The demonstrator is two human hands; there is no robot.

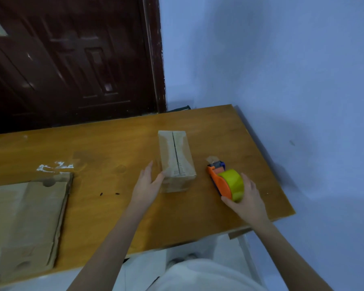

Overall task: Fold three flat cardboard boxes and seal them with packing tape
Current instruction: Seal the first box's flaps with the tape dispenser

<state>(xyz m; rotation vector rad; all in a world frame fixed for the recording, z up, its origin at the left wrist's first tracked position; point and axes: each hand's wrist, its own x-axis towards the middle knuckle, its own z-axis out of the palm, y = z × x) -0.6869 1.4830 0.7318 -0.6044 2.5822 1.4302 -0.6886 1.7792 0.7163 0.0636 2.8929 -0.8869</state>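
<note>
Folded box: the small cardboard box [177,162] stood on the wooden table [114,206] at the centre of the frame, its flaps closed, a dark seam down the middle of its top face; I could not tell whether tape already covered that seam.
Long axis: it ran from the near end by my hands toward the upper middle of the frame, and the seam followed the same line.
Left hand: my left hand [147,183] lay against the box's near left side, fingers straight and spread, steadying it without pinching.
Tape dispenser: the orange dispenser with its yellow-green roll [226,181] sat just right of the box, apart from it, its blade end pointing toward the upper part of the frame.
Right hand: my right hand [245,198] was curled round the near side of the roll, thumb under, fingers over the top.
Nearer hand: the left was already on the box; the right had to cross leftward to reach the seam.
Judgement: the next pass would probably run along the seam, lengthwise.
Flat boxes: a stack of flattened cardboard [25,223] lay at the lower left, well apart from both hands.
</note>
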